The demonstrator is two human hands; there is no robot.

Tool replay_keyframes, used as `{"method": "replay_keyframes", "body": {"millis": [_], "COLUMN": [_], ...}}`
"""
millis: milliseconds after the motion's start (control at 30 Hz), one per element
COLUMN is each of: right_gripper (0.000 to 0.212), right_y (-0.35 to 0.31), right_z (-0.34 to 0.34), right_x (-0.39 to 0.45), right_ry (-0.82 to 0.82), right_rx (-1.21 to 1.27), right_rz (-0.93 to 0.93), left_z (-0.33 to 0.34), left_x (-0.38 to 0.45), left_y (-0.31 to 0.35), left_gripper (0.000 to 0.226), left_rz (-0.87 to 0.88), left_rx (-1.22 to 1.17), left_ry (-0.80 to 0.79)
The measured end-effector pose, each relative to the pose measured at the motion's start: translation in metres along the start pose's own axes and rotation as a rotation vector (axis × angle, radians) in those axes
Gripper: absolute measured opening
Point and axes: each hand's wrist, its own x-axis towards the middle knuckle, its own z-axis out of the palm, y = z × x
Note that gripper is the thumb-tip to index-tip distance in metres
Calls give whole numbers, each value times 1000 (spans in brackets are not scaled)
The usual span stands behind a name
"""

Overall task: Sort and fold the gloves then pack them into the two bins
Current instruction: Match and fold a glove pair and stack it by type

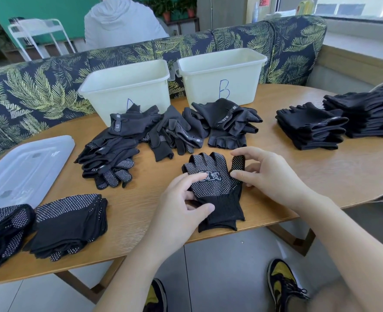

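A black glove with white grip dots (217,183) lies palm up on the wooden table (298,176) near its front edge. My left hand (183,206) pinches its left side by the palm and cuff. My right hand (269,174) pinches its thumb at the right. Behind it lies a loose heap of black gloves (168,134). Two pale bins stand at the back: bin A (127,88) on the left and bin B (222,75) on the right. Folded dotted gloves (71,221) are stacked at the front left, folded plain ones (312,127) at the right.
A clear plastic lid (24,170) lies at the table's left. A leaf-patterned bench (39,86) runs behind the table, and a person in a white hoodie (120,21) sits beyond it. My shoes (282,287) show below the table edge.
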Motion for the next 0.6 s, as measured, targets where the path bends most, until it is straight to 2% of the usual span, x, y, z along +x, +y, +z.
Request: {"method": "replay_keyframes", "body": {"millis": [133,267,600], "right_gripper": [37,34,34], "right_y": [0,0,1], "right_z": [1,2,5], "right_x": [-1,-1,-1], "right_ry": [9,4,3], "right_rx": [0,-43,-108], "right_rz": [-3,0,-4], "left_z": [-3,-3,1], "left_x": [-5,-14,-20], "left_y": [7,11,10], "left_gripper": [54,54,57], "left_rz": [26,47,-8], "left_rx": [106,162,34], "left_ry": [74,60,66]}}
